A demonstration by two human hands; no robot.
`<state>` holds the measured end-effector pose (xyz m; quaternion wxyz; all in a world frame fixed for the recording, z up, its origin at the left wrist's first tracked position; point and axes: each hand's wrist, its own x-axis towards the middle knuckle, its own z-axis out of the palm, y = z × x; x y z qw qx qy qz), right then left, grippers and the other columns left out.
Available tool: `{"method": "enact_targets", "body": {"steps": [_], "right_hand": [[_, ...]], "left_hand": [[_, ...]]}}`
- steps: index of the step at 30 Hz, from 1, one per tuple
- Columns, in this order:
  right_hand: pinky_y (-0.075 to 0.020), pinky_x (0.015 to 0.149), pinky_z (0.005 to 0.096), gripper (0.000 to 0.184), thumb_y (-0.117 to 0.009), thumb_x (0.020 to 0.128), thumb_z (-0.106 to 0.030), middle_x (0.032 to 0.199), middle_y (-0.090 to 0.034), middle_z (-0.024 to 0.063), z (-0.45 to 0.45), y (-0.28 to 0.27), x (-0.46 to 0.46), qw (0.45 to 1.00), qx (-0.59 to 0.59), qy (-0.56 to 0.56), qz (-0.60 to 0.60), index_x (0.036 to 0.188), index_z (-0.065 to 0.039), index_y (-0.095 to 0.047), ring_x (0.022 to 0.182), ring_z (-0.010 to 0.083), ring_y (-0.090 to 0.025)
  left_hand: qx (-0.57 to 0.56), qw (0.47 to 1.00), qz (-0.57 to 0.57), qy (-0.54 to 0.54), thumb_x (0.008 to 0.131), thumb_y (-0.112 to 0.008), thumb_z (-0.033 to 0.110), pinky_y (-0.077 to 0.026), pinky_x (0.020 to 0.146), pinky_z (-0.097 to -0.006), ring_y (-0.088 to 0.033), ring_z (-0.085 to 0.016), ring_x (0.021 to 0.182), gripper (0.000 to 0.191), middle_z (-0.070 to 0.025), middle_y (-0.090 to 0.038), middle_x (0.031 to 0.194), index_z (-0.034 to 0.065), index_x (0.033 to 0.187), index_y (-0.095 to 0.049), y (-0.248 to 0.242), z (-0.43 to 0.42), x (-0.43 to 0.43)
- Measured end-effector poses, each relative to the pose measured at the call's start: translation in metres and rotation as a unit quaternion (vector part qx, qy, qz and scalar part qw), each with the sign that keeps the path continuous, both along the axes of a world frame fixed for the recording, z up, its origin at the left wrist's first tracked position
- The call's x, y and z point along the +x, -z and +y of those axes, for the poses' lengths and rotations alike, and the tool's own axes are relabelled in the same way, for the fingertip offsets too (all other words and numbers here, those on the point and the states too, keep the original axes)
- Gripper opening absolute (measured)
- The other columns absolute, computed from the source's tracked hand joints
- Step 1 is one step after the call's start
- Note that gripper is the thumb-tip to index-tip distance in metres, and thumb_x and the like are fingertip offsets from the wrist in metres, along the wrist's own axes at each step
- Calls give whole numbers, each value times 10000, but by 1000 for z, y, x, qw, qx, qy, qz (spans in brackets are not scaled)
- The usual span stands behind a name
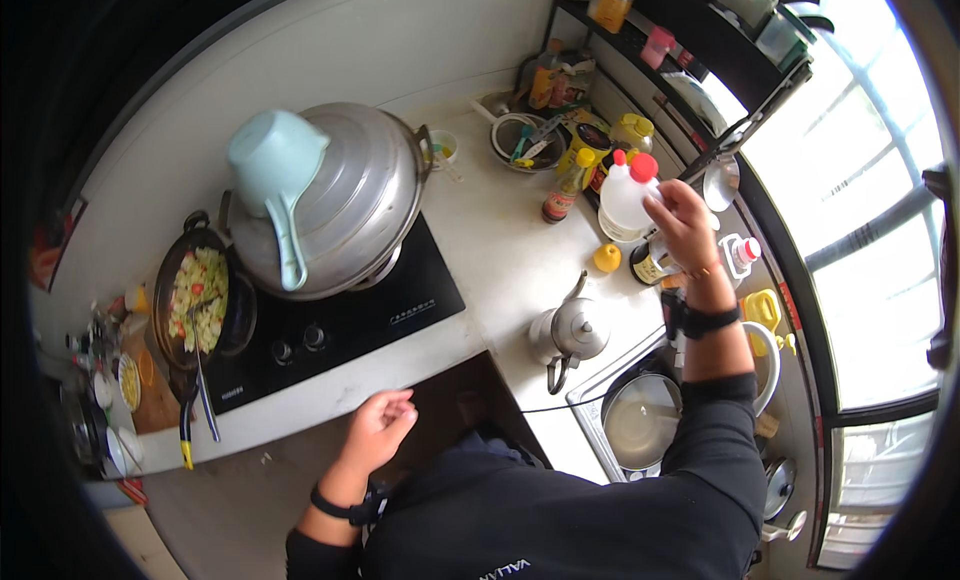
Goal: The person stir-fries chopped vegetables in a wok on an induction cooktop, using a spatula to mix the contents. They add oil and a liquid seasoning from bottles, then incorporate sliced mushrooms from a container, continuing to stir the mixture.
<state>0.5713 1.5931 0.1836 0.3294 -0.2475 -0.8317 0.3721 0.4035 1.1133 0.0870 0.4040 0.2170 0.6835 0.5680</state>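
Note:
My right hand point(682, 223) grips the side of a whitish plastic jug with a red cap point(626, 197), at the back right of the counter. Beside the jug stand a sauce bottle with a yellow cap point(568, 188), a yellow lemon-like fruit point(607, 258) and a dark bottle point(646, 263). My left hand point(381, 430), its fingers loosely curled, hangs before the counter's front edge and holds nothing. Chopped vegetables point(201, 298) and a metal spatula point(202, 377) lie in a wok point(169, 302) on the left. A light-blue ladle point(276, 167) rests on a large domed metal lid point(367, 182).
A metal kettle point(574, 332) stands on the counter near the sink point(600, 422), which holds a pan of liquid point(643, 422). A black shelf point(645, 51) runs above the bottles. The black gas hob point(420, 280) lies left of the kettle.

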Motion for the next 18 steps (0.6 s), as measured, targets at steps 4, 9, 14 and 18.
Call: {"method": "enact_targets", "body": {"steps": [4, 9, 14, 18], "right_hand": [[-389, 663, 221, 139, -677, 922, -112, 853, -545, -15, -98, -80, 12, 984, -84, -142, 71, 927, -4, -589, 739, 61, -463], [-402, 745, 207, 144, -658, 946, -120, 929, -604, 3, -231, -87, -7, 896, -291, -312, 124, 969, 4, -590, 830, 74, -520], [-458, 881, 299, 207, -734, 893, -147, 1022, -644, 42, -384, -51, -24, 819, -358, -438, 97, 977, -10, -602, 963, 137, -592], [-375, 1080, 421, 871, -919, 682, -233, 1353, -484, 146, -512, -5, -41, 754, -366, -512, 188, 1364, -27, -419, 1269, 273, -473]], "left_hand": [[75, 963, 251, 60, 771, -821, 203, -529, 878, -370, -518, -256, 1206, 640, -124, -466, 1341, 67, 1323, -527, -32, 39, 6], [191, 946, 257, 39, 638, -937, 256, -392, 1086, -523, -274, -332, 1435, 1120, -144, -219, 1560, 144, 1526, -265, -69, 10, 18], [199, 955, 216, 49, 590, -891, 167, -379, 1065, -389, -468, -254, 1256, 994, -106, -472, 1362, 42, 1422, -360, -79, -119, 36], [255, 953, 161, -41, 631, -862, 181, -404, 1039, -394, -498, -246, 1223, 912, -110, -515, 1316, 24, 1398, -392, -87, -232, 64]]}}
